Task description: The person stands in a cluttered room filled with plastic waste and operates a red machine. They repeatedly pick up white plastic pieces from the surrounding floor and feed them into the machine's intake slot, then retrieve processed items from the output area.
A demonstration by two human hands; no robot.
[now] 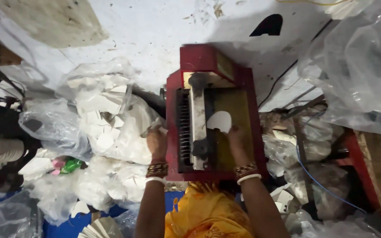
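Observation:
A red box-shaped machine (211,61) with a metal roller bar (198,128) and a dark comb-like slot stands in front of me. My right hand (237,140) rests on its yellowish bed and pinches a white cut paper piece (219,120) beside the bar. My left hand (156,142) is at the machine's left edge, fingers bent around a white paper piece (157,125) at the edge of a heap of the same cut pieces (106,132). Bangles circle both wrists.
Clear plastic bags full of white cut paper (98,101) lie at the left. A large crumpled plastic sheet (358,61) fills the right. A blue cable (318,180) and a red frame (358,172) sit at the right. Orange cloth (206,211) covers my lap.

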